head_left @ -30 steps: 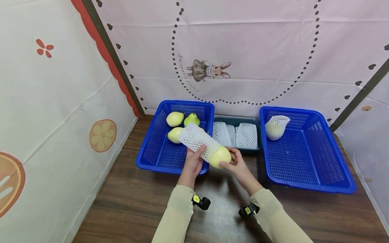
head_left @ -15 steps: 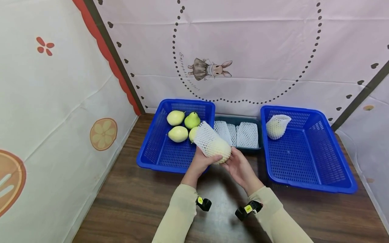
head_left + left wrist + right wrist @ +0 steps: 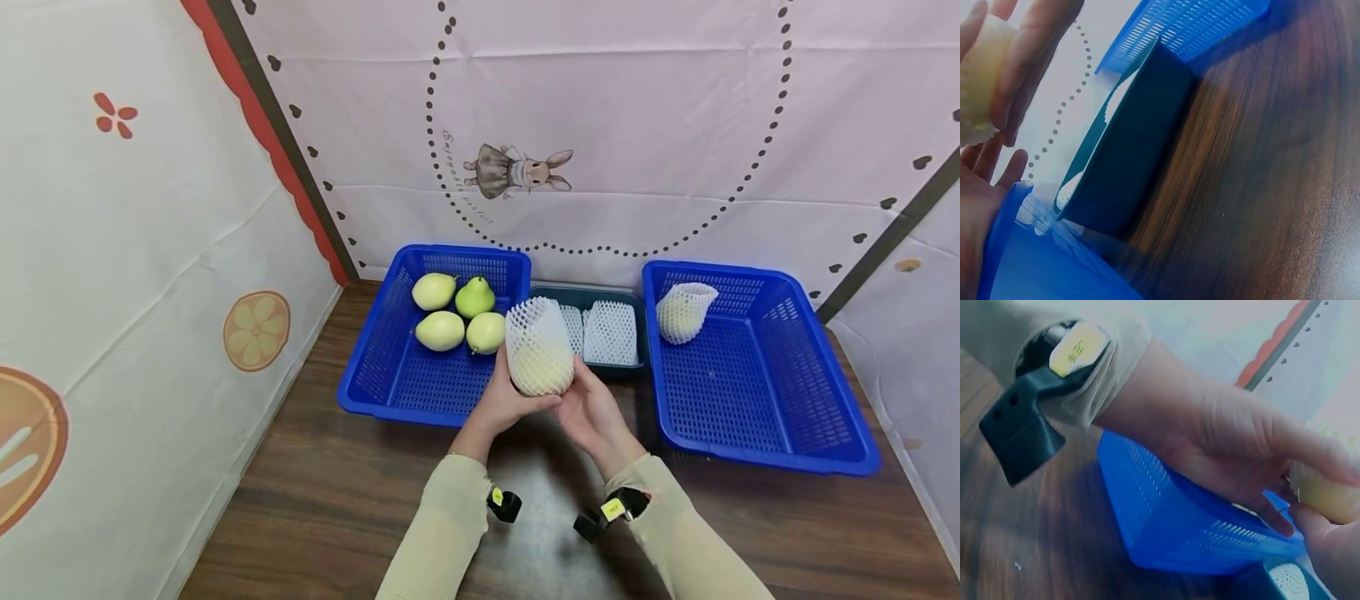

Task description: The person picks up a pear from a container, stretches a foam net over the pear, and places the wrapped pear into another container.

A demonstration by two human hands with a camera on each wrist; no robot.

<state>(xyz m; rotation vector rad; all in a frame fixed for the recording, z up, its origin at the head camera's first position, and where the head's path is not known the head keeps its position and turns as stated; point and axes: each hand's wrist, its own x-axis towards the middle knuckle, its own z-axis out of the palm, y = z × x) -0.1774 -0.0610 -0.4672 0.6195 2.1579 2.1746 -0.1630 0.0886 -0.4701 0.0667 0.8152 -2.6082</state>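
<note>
A yellow pear [image 3: 543,367] sits inside a white foam net sleeve [image 3: 534,321], whose loose end rises above the fruit. My left hand [image 3: 504,404] holds the netted pear from the left and below, its thumb under the bottom. On the other side my right hand [image 3: 592,412] grips it with the fingers along its right flank; part of those fingers is hidden behind the fruit. In the left wrist view the pear [image 3: 988,69] shows at the upper left edge, between the hands.
The left blue basket [image 3: 420,387] carries several bare pears [image 3: 440,331]. A dark green tray [image 3: 618,293] of folded foam nets [image 3: 611,333] stands between the baskets. One netted pear [image 3: 682,315] lies in the right blue basket [image 3: 750,400]. A patterned cloth [image 3: 637,125] hangs behind.
The foam net has been drawn down over the pear's exposed end. The netted pear has turned from slanting left to nearly upright, and the left hand has moved right, under its bottom.
</note>
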